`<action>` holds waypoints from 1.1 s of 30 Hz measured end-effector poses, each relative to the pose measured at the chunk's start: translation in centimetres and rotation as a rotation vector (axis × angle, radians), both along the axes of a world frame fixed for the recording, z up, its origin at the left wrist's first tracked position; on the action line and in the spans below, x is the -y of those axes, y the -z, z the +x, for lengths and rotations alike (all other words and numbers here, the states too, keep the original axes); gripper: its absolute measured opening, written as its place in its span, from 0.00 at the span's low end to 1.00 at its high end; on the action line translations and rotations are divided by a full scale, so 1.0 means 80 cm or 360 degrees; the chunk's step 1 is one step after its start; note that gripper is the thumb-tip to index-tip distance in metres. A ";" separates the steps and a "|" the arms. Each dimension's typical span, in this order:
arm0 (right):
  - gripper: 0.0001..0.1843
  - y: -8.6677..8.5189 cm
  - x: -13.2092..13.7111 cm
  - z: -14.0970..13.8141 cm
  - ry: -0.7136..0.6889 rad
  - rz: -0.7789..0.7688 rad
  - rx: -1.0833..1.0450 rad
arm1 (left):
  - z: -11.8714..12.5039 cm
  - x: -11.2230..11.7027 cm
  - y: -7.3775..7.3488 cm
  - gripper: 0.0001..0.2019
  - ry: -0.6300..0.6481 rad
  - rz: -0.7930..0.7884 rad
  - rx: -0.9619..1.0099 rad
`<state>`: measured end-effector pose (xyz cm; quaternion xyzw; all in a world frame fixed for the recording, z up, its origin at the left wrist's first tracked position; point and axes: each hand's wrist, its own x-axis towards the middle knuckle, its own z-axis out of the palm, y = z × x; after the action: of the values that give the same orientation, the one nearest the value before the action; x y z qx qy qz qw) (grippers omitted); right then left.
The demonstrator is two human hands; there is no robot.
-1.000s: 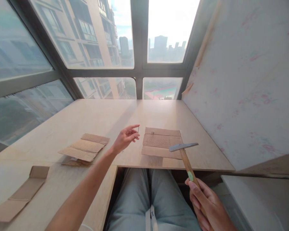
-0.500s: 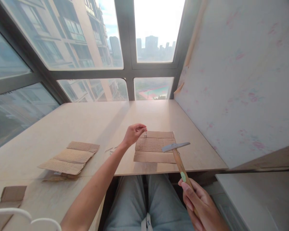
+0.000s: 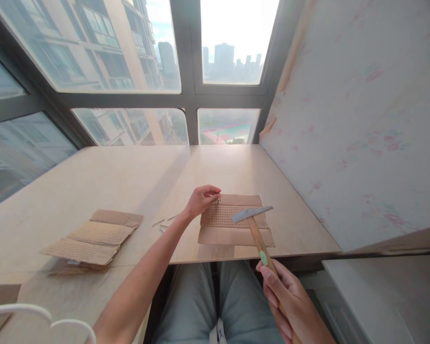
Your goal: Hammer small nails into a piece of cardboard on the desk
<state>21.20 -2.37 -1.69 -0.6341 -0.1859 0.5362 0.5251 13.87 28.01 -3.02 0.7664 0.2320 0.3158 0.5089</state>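
Your right hand [image 3: 281,294] curls its fingers round the handle of the hammer [image 3: 257,234], its head over the cardboard [image 3: 232,236]. The cardboard lies just inside the front edge of the table [image 3: 297,229]. At its far side, beside upright nails [image 3: 216,201], your left hand [image 3: 201,198] pinches a thin nail [image 3: 220,199] between thumb and fingertips

i think i am sitting in a home, in a room high above the ground. through the grey-framed windows [image 3: 190,95] i see an apartment block [image 3: 123,40] quite near, and far below a red and green court [image 3: 231,132], perhaps for sports. on my right the wallpaper [image 3: 361,114] has pink flowers, and its edge is peeling. the pale tabletop [image 3: 136,177] reaches to the windows.
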 end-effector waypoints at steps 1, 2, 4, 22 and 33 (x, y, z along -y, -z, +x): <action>0.32 0.000 -0.002 -0.001 0.0000 0.0001 0.0002 | 0.000 0.000 0.000 0.13 0.0015 -0.0019 -0.0002; 0.32 0.000 -0.003 -0.001 -0.0001 0.0000 0.0002 | -0.001 0.000 0.000 0.13 0.0027 -0.0035 -0.0003; 0.32 -0.001 -0.006 -0.002 -0.0006 -0.0007 -0.0006 | -0.001 0.000 0.001 0.13 0.0048 -0.0064 0.0002; 0.31 -0.005 -0.014 -0.002 -0.0034 -0.0008 0.0001 | -0.005 0.012 -0.001 0.11 0.0041 -0.0081 -0.0045; 0.27 -0.016 -0.024 0.001 -0.0111 0.0055 0.0051 | -0.004 0.013 0.001 0.11 0.0013 -0.0103 -0.0028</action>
<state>21.25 -0.47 -0.39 -0.6266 -0.2255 0.5408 0.5139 13.58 26.97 -3.09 0.7533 0.2434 0.2995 0.5326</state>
